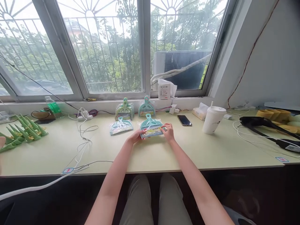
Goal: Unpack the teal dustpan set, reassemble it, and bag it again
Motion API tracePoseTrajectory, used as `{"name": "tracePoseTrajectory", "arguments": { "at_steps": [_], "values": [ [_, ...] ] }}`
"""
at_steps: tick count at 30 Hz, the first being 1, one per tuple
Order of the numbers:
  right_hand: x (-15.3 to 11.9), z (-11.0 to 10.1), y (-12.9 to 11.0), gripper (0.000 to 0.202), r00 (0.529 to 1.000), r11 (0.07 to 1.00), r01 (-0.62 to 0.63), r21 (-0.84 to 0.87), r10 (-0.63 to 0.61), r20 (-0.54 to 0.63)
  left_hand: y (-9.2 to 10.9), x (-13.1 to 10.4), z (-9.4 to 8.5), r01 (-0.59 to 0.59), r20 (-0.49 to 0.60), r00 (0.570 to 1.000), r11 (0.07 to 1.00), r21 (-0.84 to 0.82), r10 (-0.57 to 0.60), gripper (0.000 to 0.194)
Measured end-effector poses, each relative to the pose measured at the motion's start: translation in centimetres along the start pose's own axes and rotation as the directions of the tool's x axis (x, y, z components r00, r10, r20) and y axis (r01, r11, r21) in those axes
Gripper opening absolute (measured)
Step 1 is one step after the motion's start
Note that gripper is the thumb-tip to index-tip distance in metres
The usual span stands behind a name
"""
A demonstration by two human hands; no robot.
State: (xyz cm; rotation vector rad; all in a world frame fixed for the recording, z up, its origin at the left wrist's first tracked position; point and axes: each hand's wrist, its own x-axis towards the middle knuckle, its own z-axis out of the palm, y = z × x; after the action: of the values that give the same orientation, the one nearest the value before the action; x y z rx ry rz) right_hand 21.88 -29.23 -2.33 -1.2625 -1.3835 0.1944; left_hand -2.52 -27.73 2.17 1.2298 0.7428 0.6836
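Note:
A teal mini dustpan set in a clear plastic bag (151, 126) lies flat on the pale green desk (211, 150) in front of me. My left hand (136, 136) grips its lower left corner. My right hand (167, 131) pinches its right edge. A second bagged teal set (121, 126) lies flat just to the left. Two more sets, one green (124, 110) and one teal (146, 107), stand propped against the window sill behind.
A white lidded cup (212, 119) and a dark phone (184, 120) sit to the right, with a tissue pack (199, 111) behind. White cables (82, 137) trail across the left. Several green brushes (23, 132) lie far left. Black tools (264, 125) lie far right.

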Motion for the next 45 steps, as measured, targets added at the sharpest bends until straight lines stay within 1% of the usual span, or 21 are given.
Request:
{"name": "tracePoseTrajectory", "arguments": {
  "at_steps": [3,5,7,9,11,14,16,17,19,21,22,24,27,29,30,32,34,36,39,42,45],
  "values": [
    [-0.2,0.4,0.5,0.028,0.986,0.985,-0.162,0.06,0.16,0.043,-0.4,0.3,-0.4,0.01,0.001,1.0,0.999,0.038,-0.01,0.052],
    [-0.2,0.6,0.8,0.047,0.945,0.94,-0.325,0.102,0.319,0.064,-0.6,0.4,-0.5,0.006,-0.017,1.0,0.998,0.062,-0.005,0.058],
    [-0.1,0.6,1.2,0.053,0.904,0.892,-0.427,0.148,0.417,0.095,-0.6,0.2,-0.4,0.014,-0.028,1.0,0.996,0.092,-0.011,0.059],
    [0.1,0.4,1.6,0.046,0.892,0.871,-0.452,0.194,0.437,0.117,-0.3,-0.1,0.1,-0.032,0.002,0.999,0.991,0.128,0.032,0.063],
    [0.5,0.1,2.0,0.038,0.888,0.855,-0.458,0.244,0.456,0.068,-0.1,-0.5,0.9,-0.146,0.055,0.989,0.976,0.161,0.139,0.074],
    [1.0,-0.6,2.3,0.035,0.858,0.83,-0.471,0.297,0.51,-0.064,-0.3,-0.4,2.0,-0.33,0.09,0.944,0.91,0.252,0.318,0.098],
    [1.1,-0.9,2.3,0.036,0.846,0.82,-0.469,0.328,0.524,-0.1,-0.6,0.2,2.3,-0.398,0.058,0.909,0.82,0.411,0.413,0.107],
    [1.1,-1.0,2.2,0.037,0.847,0.816,-0.463,0.346,0.523,-0.097,-0.9,0.5,2.4,-0.407,0.033,0.891,0.763,0.503,0.453,0.104],
    [0.9,-0.9,1.8,0.039,0.853,0.803,-0.45,0.391,0.516,-0.08,-1.2,1.2,2.2,-0.374,-0.024,0.862,0.668,0.643,0.506,0.078],
    [0.8,-0.7,1.3,0.041,0.854,0.787,-0.447,0.426,0.517,-0.059,-1.5,1.5,2.1,-0.334,-0.074,0.846,0.634,0.697,0.527,0.051],
    [0.7,-0.6,1.0,0.042,0.851,0.775,-0.451,0.443,0.523,-0.05,-1.5,1.6,2.0,-0.326,-0.092,0.84,0.632,0.703,0.535,0.045],
    [0.7,-0.7,0.5,0.044,0.846,0.744,-0.457,0.487,0.533,-0.021,-1.5,1.5,2.2,-0.331,-0.129,0.815,0.636,0.697,0.565,0.046],
    [0.9,-0.9,-0.2,0.047,0.86,0.704,-0.447,0.551,0.508,0.048,-1.5,1.6,2.3,-0.348,-0.242,0.766,0.701,0.622,0.595,0.073],
    [0.9,-1.0,-0.6,0.05,0.88,0.697,-0.426,0.577,0.467,0.085,-1.4,1.9,2.0,-0.339,-0.322,0.763,0.77,0.54,0.561,0.084],
    [0.8,-1.0,-0.9,0.051,0.892,0.699,-0.412,0.584,0.44,0.102,-1.3,2.1,1.6,-0.322,-0.343,0.772,0.794,0.516,0.535,0.079],
    [0.6,-0.8,-1.3,0.054,0.918,0.721,-0.382,0.578,0.368,0.148,-1.1,2.4,0.9,-0.271,-0.362,0.79,0.812,0.517,0.494,0.054],
    [0.4,-0.7,-1.7,0.063,0.933,0.768,-0.361,0.529,0.299,0.203,-1.0,2.4,0.3,-0.203,-0.395,0.788,0.805,0.558,0.473,0.031],
    [0.1,-0.6,-1.7,0.065,0.931,0.827,-0.355,0.436,0.271,0.245,-1.2,2.3,0.1,-0.108,-0.454,0.755,0.773,0.625,0.473,0.022],
    [0.0,-0.6,-1.1,0.043,0.94,0.898,-0.328,0.293,0.28,0.193,-1.8,2.3,0.2,0.047,-0.517,0.677,0.67,0.741,0.524,0.018],
    [0.7,-0.4,0.3,0.027,0.975,0.967,-0.211,0.144,0.198,0.098,-2.7,3.2,0.0,0.098,-0.506,0.692,0.627,0.773,0.515,0.019],
    [2.4,0.5,1.8,0.02,0.99,0.991,-0.093,-0.097,0.103,0.098,-3.2,4.6,-0.7,0.106,-0.512,0.7,0.637,0.763,0.498,0.017]
  ]
}}
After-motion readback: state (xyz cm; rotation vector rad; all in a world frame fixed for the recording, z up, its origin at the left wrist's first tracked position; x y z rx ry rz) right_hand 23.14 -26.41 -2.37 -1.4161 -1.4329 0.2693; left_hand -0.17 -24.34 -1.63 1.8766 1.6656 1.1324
